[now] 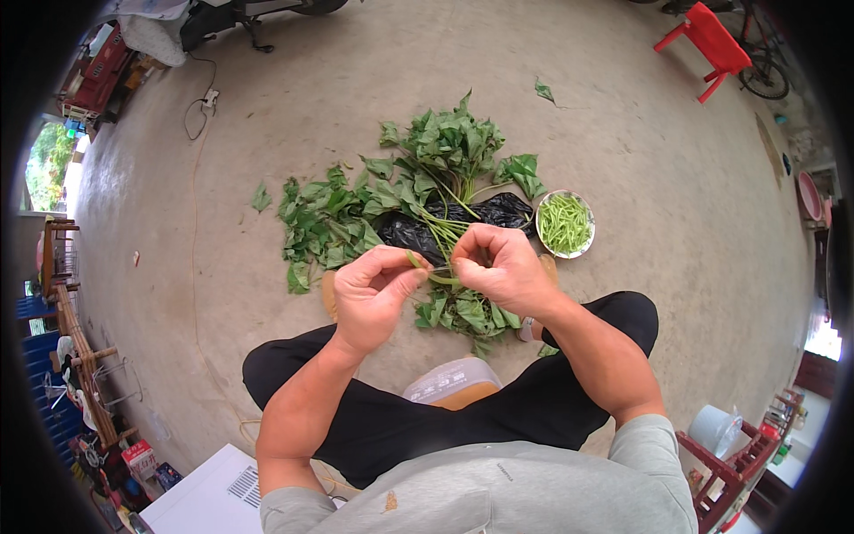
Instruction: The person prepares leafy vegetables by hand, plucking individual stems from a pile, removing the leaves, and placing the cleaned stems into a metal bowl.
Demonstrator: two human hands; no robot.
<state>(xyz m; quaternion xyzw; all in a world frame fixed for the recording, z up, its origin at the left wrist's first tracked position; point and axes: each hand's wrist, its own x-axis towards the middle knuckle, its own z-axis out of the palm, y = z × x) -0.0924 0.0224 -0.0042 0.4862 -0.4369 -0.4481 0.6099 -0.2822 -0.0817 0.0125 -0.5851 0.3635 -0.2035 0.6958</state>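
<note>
My left hand (pixel 373 290) pinches a green leaf stem (pixel 443 279) between thumb and fingertips. A thin, pale strand (pixel 440 269) stretches from that stem to my right hand (pixel 507 270), whose thumb and forefinger are closed on it. Below both hands, long-stemmed leafy greens (pixel 457 143), which look like sweet potato leaves, lie partly on a black plastic bag (pixel 407 233). Loose leaves (pixel 327 223) are heaped to the left, and more leaves (pixel 470 310) lie between my feet. To the right, a patterned plate (pixel 590 245) holds short green stem pieces (pixel 564 223).
I sit with knees apart, a printed seat or box (pixel 454 384) showing between my legs. The floor is concrete (pixel 267 127). A red plastic stool (pixel 710 47) and a bicycle (pixel 767 77) are at far right. An electric cord (pixel 195 247) runs along the left.
</note>
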